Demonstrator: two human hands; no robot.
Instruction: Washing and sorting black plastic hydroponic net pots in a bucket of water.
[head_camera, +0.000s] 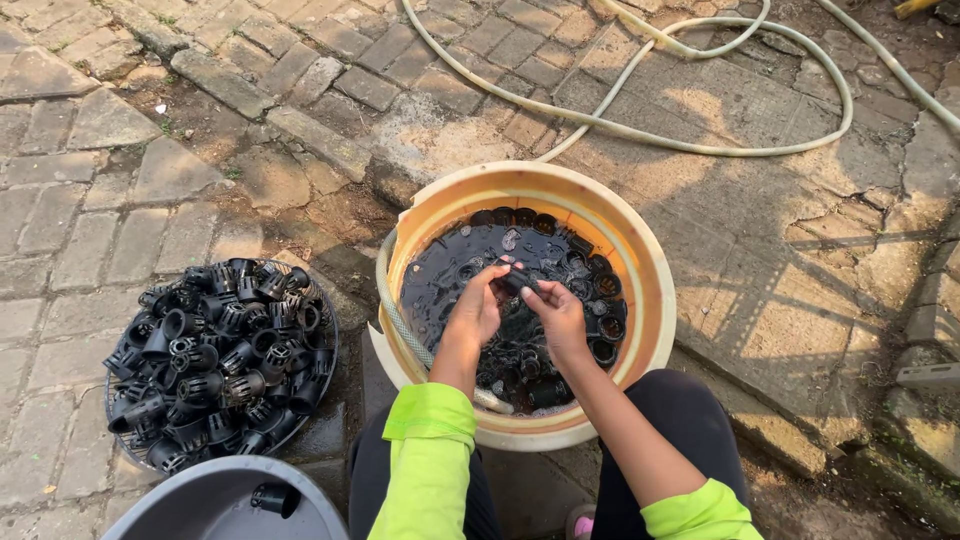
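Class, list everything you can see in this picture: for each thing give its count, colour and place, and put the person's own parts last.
Bucket: one, cream and orange, centre, holding dark water.
Net pots in bucket: many, black, in the water.
Net pot in hand: one, black, between both hands.
Tray: one, dark, left of bucket.
Heaped net pots: many, black, on tray.
Basin: one, grey, bottom left, one black pot inside.
Hose: one, pale, looped over paving, end in bucket.
Paving: brick, grey-brown.
Left hand: over bucket.
Right hand: over bucket.
Sleeves: two, lime green.
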